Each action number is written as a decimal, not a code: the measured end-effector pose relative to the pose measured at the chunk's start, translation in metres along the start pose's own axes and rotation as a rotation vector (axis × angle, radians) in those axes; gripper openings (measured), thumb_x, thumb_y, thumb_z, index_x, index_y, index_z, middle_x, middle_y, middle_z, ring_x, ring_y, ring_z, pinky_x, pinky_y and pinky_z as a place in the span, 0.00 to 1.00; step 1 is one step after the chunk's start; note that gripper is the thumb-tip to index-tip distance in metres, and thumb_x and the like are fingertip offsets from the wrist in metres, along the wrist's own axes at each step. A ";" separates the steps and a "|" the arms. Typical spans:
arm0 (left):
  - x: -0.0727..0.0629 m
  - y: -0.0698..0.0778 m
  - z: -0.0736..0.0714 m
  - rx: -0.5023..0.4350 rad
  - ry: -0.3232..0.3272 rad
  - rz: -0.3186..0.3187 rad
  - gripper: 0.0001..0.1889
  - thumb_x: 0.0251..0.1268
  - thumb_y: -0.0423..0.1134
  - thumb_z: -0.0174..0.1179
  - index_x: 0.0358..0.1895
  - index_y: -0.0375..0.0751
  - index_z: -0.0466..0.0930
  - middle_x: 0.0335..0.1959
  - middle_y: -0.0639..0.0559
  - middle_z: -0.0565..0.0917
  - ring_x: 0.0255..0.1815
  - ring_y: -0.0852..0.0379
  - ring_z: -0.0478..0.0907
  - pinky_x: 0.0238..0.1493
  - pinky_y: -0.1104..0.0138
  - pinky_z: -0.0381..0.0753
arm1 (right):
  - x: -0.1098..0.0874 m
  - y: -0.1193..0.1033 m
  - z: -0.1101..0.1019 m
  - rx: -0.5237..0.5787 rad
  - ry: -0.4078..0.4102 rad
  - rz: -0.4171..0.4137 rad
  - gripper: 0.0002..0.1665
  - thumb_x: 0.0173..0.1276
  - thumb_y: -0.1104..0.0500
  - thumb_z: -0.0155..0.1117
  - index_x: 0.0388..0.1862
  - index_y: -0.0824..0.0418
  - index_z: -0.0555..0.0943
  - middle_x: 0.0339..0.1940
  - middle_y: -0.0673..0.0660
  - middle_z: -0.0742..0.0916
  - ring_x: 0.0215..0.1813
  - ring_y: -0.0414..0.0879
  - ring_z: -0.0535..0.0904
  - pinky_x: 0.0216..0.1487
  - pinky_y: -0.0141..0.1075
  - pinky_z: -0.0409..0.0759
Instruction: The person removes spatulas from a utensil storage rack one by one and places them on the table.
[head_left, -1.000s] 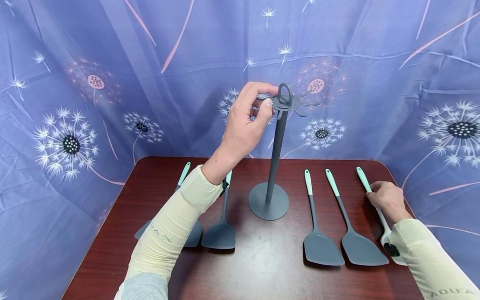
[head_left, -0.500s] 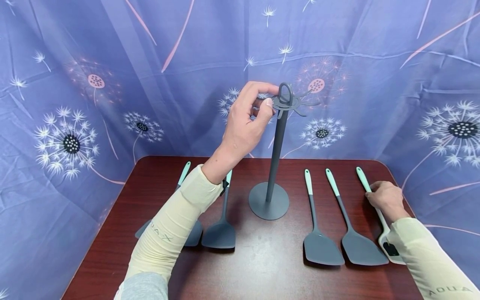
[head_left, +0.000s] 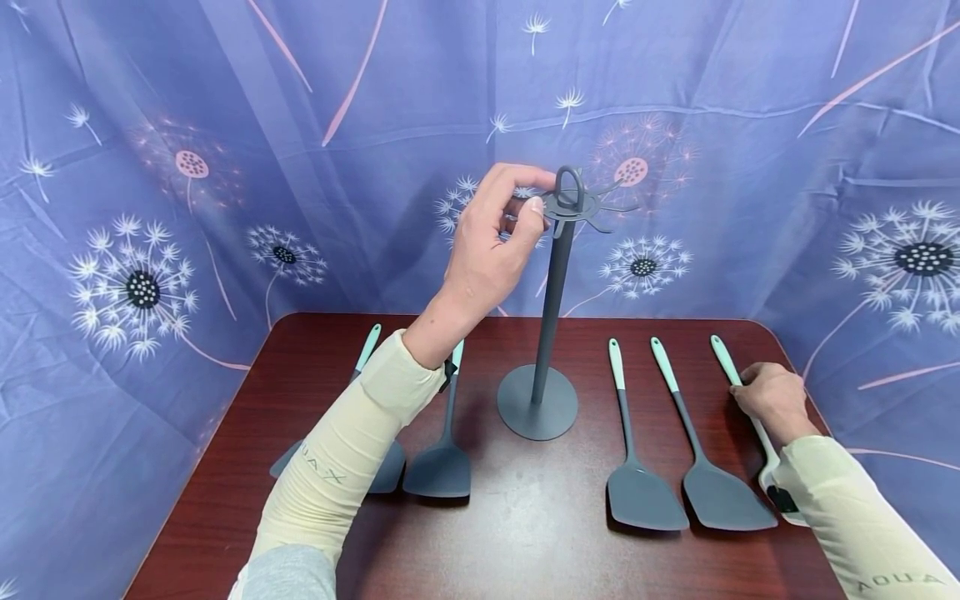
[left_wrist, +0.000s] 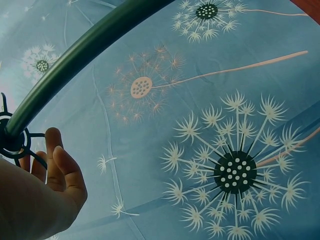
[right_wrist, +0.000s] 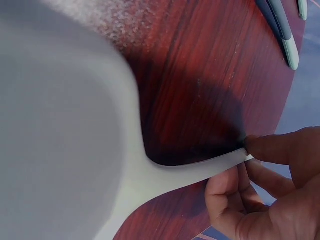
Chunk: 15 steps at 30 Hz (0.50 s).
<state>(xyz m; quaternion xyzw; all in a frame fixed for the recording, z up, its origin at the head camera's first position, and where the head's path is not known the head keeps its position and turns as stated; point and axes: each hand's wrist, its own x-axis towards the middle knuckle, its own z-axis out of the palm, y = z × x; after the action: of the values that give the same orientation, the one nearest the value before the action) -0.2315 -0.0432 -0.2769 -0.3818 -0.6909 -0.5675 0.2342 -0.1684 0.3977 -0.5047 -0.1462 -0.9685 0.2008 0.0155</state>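
Observation:
My left hand [head_left: 483,250] reaches to the top of a dark grey utensil stand [head_left: 552,300], thumb and fingers pinching its hooked rim from the left. In the left wrist view, the fingers [left_wrist: 71,175] curl around the hooks beside the pole [left_wrist: 75,70]. At the table's right side my right hand [head_left: 772,400] pinches a spatula with a mint handle [head_left: 724,358] and a pale shaft. The right wrist view has the thumb and fingers on both sides of that shaft [right_wrist: 195,175]; the pale blade [right_wrist: 60,150] looms close. My sleeve partly covers the blade in the head view.
Left of the right hand lie two grey spatulas, one nearer [head_left: 727,496] and one farther [head_left: 645,496]. On the left lie more grey spatulas [head_left: 438,472], partly hidden by my left sleeve [head_left: 330,458]. Patterned blue curtains [head_left: 360,167] enclose the brown table [head_left: 540,525].
The pale-shafted spatula has shifted very slightly left in my right hand's pinch. My left hand stays at the stand's top, and the stand has not moved.

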 end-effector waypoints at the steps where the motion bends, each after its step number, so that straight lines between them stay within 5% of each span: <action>1: 0.000 0.000 0.000 0.001 0.000 -0.001 0.18 0.78 0.41 0.50 0.60 0.40 0.83 0.54 0.48 0.81 0.37 0.58 0.84 0.39 0.65 0.81 | 0.000 0.000 0.000 -0.002 0.001 -0.004 0.20 0.65 0.60 0.68 0.45 0.79 0.82 0.38 0.77 0.85 0.44 0.77 0.78 0.44 0.62 0.78; 15: 0.000 0.000 0.000 0.003 0.003 -0.001 0.18 0.78 0.42 0.50 0.60 0.40 0.83 0.54 0.46 0.81 0.37 0.60 0.83 0.39 0.64 0.81 | 0.002 0.002 0.002 -0.018 -0.004 -0.005 0.22 0.65 0.59 0.68 0.45 0.79 0.81 0.38 0.77 0.85 0.44 0.77 0.78 0.45 0.63 0.78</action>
<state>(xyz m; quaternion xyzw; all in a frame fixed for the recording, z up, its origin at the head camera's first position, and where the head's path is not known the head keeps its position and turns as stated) -0.2314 -0.0436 -0.2770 -0.3804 -0.6916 -0.5672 0.2352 -0.1705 0.3990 -0.5070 -0.1437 -0.9707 0.1921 0.0128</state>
